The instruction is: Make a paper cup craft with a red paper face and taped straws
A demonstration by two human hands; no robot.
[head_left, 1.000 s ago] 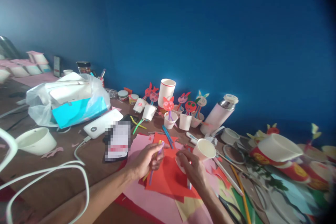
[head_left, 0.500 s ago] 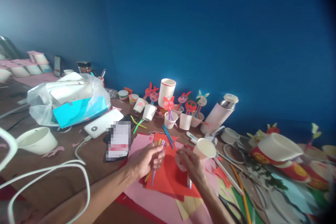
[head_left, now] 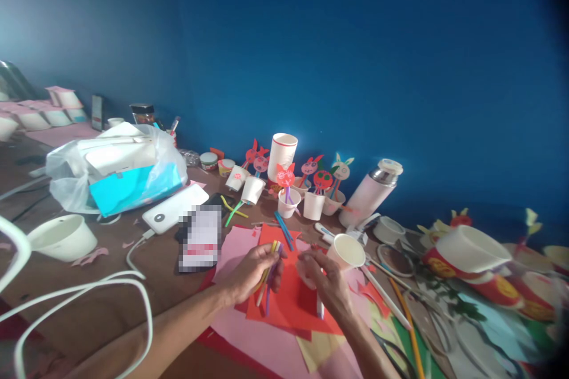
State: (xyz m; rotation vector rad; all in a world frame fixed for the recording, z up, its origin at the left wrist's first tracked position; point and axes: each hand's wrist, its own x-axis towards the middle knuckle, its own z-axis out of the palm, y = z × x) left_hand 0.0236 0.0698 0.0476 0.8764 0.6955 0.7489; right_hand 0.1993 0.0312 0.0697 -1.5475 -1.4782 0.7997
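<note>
My left hand (head_left: pixel 255 272) is closed round a few thin straws (head_left: pixel 267 296), yellow, purple and whitish, their upper ends showing above the thumb. Opposite it, my right hand (head_left: pixel 324 281) has its fingers curled in a pinch; what they grip is hidden. A white stick with a dark tip (head_left: pixel 320 309) pokes out below that hand, and I cannot tell whether it is held. Under both hands lies red paper (head_left: pixel 288 320) on top of pink paper (head_left: pixel 235 337). Blue straws (head_left: pixel 284 231) rest at the red sheet's far edge. Beside my right hand stands a paper cup (head_left: pixel 349 251).
Small cups with paper animal faces (head_left: pixel 285 174) on straws line the wall. A thermos (head_left: pixel 371 192) leans behind. At left are a phone (head_left: pixel 200 243), a power bank (head_left: pixel 175 208), a plastic bag (head_left: pixel 66 177) and a white cable (head_left: pixel 146 302). Scissors (head_left: pixel 393 349) lie at right.
The straws in my left hand have turned more upright and spread, with their lower ends swung to the right. My right hand has barely moved.
</note>
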